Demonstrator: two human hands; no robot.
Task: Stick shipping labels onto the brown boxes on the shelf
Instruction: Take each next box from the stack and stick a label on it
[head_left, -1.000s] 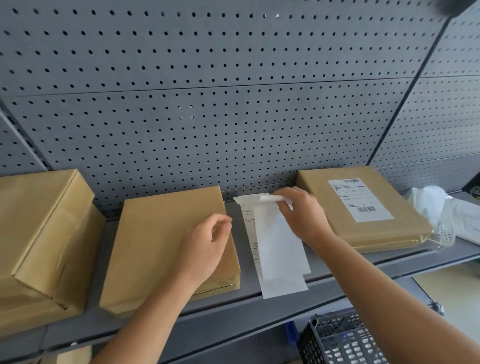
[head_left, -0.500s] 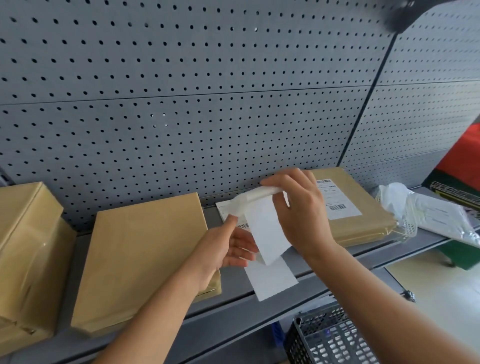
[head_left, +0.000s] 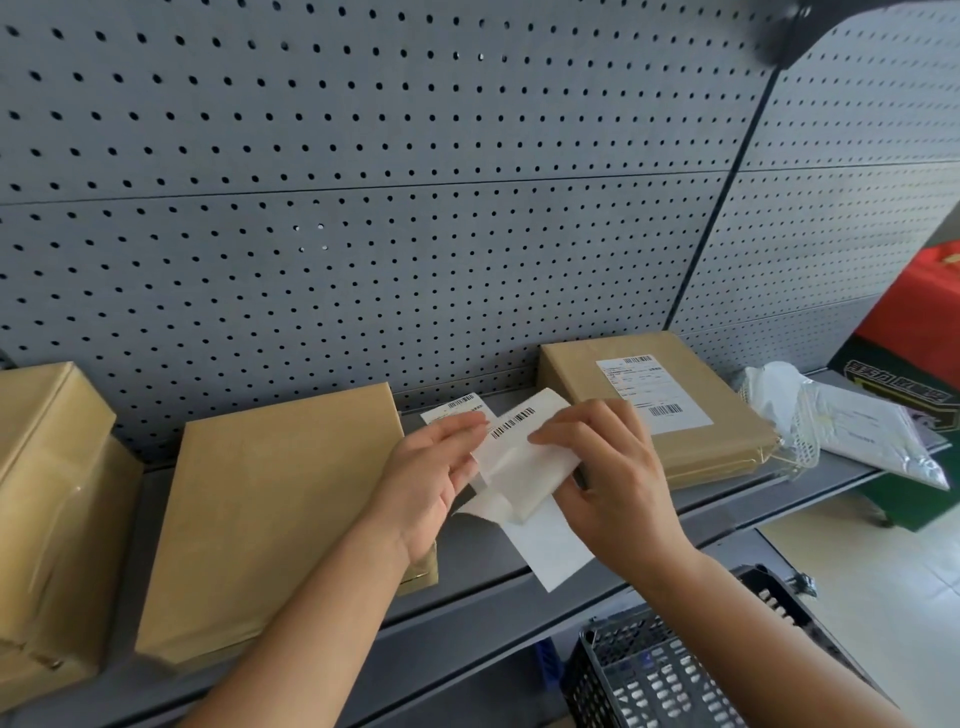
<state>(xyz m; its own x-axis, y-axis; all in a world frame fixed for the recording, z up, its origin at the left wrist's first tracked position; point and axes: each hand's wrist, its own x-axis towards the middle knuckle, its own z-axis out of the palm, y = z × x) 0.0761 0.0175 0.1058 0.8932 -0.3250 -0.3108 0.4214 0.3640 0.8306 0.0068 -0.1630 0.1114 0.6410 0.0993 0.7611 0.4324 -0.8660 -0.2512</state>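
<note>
Both hands hold one white shipping label with a barcode above the grey shelf. My left hand pinches its left edge; my right hand grips its right side, where the backing curls. More label sheet lies flat on the shelf beneath, its barcode end showing behind. A plain brown box lies left of my hands. To the right, a brown box carries a label. A third brown box sits far left.
A grey pegboard wall backs the shelf. Clear plastic bags lie at the shelf's right end. A black plastic crate sits below the shelf edge. A red and green carton stands at far right.
The label was lifted off the shelf by my right hand, and my left hand came over from the middle box and took its left edge. The printed barcode side now faces up.
</note>
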